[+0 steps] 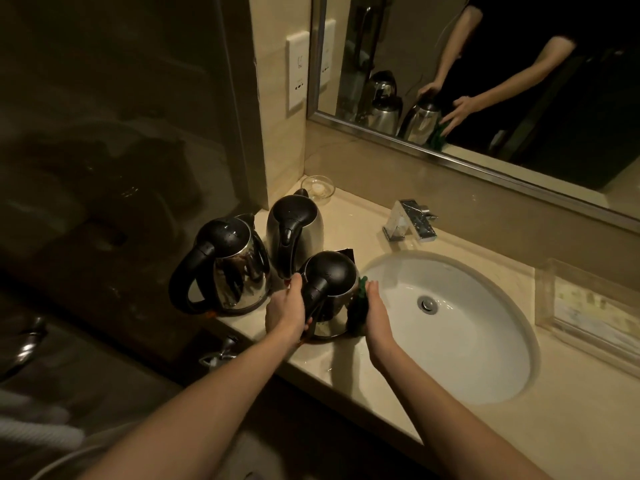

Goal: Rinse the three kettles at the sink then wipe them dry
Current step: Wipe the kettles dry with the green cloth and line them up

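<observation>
1. Left hand (287, 311): fingers curled round the handle of the near kettle (329, 271), probably to steady it against the wiping push from the other side.
2. Right hand (377, 313): fingers fairly straight, pressing a green cloth (358, 308) flat on the kettle's right flank. Nothing was pinched. The drying step appeared under way on this kettle.
3. Near kettle: upright at the front edge of the counter (346, 372), lid shut, just left of the basin (467, 341), handle toward the person.
4. Left kettle (235, 268): upright, droplets on its lid, so judged not yet wiped. It stood close beside item 3 and crowded the left hand's room.
5. Rear kettle (301, 230): upright behind both, near the wall corner. Whether it was wet or dry could not be told.
6. Basin: white, no water seen running from the tap (410, 220).
7. Tray (588, 306): clear, right of the basin, well apart from the work.
8. Dish (318, 187): glass, in the corner behind item 5.
9. Mirror (485, 81) and socket (297, 74): on the walls, clear of the work.
</observation>
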The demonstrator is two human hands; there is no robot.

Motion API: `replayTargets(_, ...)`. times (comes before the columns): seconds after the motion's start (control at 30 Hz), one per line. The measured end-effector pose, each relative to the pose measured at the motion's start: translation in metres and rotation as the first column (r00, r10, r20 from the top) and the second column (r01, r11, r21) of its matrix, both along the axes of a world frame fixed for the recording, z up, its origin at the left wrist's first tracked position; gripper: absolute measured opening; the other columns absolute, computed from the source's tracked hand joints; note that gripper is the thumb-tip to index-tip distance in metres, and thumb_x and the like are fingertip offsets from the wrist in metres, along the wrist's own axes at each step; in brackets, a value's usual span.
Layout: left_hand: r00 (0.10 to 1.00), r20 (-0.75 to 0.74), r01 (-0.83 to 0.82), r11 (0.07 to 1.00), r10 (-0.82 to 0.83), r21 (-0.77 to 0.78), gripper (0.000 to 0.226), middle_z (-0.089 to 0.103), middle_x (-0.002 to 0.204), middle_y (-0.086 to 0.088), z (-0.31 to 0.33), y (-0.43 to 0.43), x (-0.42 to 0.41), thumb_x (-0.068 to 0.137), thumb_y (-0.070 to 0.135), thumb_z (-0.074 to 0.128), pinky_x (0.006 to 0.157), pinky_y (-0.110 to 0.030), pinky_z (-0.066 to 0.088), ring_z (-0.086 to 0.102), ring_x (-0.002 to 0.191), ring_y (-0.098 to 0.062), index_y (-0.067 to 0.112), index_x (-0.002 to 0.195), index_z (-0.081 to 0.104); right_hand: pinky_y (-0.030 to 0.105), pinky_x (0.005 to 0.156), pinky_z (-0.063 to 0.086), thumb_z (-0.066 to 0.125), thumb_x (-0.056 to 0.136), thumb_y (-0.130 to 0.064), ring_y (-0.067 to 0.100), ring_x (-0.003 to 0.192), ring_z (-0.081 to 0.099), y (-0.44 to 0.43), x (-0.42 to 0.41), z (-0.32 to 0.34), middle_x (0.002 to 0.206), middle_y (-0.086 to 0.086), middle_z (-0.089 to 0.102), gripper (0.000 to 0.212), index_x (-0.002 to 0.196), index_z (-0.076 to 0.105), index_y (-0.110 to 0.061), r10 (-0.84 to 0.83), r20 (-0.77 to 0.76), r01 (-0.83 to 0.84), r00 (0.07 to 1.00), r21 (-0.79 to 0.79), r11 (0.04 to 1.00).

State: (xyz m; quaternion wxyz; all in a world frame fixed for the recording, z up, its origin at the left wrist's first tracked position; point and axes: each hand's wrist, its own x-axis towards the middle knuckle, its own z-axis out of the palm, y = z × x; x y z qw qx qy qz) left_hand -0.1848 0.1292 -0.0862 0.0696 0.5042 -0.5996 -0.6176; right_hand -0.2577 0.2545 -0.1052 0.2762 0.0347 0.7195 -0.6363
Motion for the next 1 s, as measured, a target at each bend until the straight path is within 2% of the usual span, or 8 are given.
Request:
replayTargets(0.13,0.995,0.076,-0.056,0.988,0.067,-0.143,0.064,0.069,0.088,-0.007,0.006,0.010,-0.010,0.097,0.067,0.031,0.089,-0.044,0.056,0.068,0.085,-0.027,0.016,0.091,0.069,0.034,0.091,0.047,0.031,0.098,-0.052,0.018,0.109,0.057,-0.010,-0.006,0.011,0.119,0.010,0.058,0.048,0.105,0.061,-0.015,-0.009,-0.146,0.001,0.989,-0.058,0.998)
replayTargets(0.23,0.988,0.125,-0.059,0.978,0.085,-0.199,0.076,0.070,0.092,-0.007,0.005,0.012,-0.012,0.091,0.075,0.022,0.090,-0.045,0.055,0.069,0.086,-0.027,0.015,0.091,0.068,0.046,0.102,0.042,0.028,0.089,-0.061,0.023,0.110,0.055,-0.011,-0.005,0.010,0.116,0.013,0.058,0.051,0.095,0.062,-0.023,0.006,-0.202,-0.011,0.979,-0.023,1.000)
replayTargets(0.33,0.987,0.119,-0.074,0.969,0.104,-0.236,0.097,0.071,0.090,-0.007,-0.001,0.011,-0.013,0.068,0.089,0.009,0.088,-0.045,0.056,0.070,0.085,-0.027,0.016,0.089,0.069,0.044,0.104,0.041,0.026,0.090,-0.065,0.021,0.110,0.058,-0.004,-0.011,0.007,0.116,0.009,0.063,0.059,0.104,0.065,-0.022,0.023,-0.113,-0.021,0.993,0.016,1.000)
replayTargets(0.43,0.992,0.114,-0.032,0.973,0.060,-0.229,0.080,0.069,0.091,-0.007,-0.001,0.009,-0.012,0.082,0.083,0.021,0.088,-0.047,0.057,0.068,0.087,-0.026,0.018,0.088,0.067,0.037,0.100,0.038,0.022,0.102,-0.051,0.013,0.102,0.055,0.008,-0.023,0.004,0.110,0.000,0.062,0.050,0.103,0.065,-0.024,0.045,0.065,-0.044,0.997,-0.020,0.999)
replayTargets(0.57,0.994,0.101,-0.024,0.977,0.047,-0.213,0.057,0.066,0.087,-0.006,-0.001,0.002,-0.010,0.097,0.066,0.035,0.089,-0.051,0.057,0.065,0.085,-0.025,0.019,0.081,0.063,0.039,0.100,0.038,0.019,0.101,-0.054,0.015,0.098,0.054,0.017,-0.030,0.003,0.104,0.000,0.060,0.055,0.101,0.065,-0.026,0.082,0.167,-0.077,0.983,-0.037,0.996)
replayTargets(0.7,0.996,0.088,0.018,0.987,-0.003,-0.162,0.050,0.062,0.086,-0.009,0.000,-0.010,-0.005,0.101,0.058,0.037,0.072,-0.042,0.060,0.061,0.074,-0.023,0.017,0.083,0.059,0.036,0.098,0.039,0.019,0.102,-0.053,0.012,0.094,0.058,0.014,-0.033,0.006,0.093,-0.004,0.065,0.057,0.083,0.069,-0.032,0.096,0.114,-0.089,0.989,-0.058,0.994)
replayTargets(0.8,0.994,0.092,0.076,0.983,-0.061,-0.169,0.053,0.059,0.077,-0.008,-0.002,-0.019,-0.002,0.102,0.058,0.036,0.050,-0.027,0.045,0.060,0.072,-0.024,0.013,0.085,0.060,0.037,0.098,0.039,0.019,0.101,-0.054,0.012,0.094,0.059,0.010,-0.036,0.009,0.095,0.006,0.067,0.060,0.087,0.071,-0.025,0.116,0.089,-0.108,0.989,-0.083,0.991)
replayTargets(1.0,0.984,0.121,0.147,0.978,-0.130,-0.151,0.061,0.063,0.080,-0.013,-0.005,-0.032,-0.001,0.101,0.059,0.035,0.053,-0.026,0.045,0.063,0.076,-0.028,0.007,0.092,0.067,0.026,0.078,0.046,0.018,0.101,-0.054,0.018,0.098,0.061,0.011,-0.044,-0.003,0.102,0.005,0.069,0.064,0.108,0.071,-0.019,0.136,0.092,-0.132,0.986,-0.053,0.990)
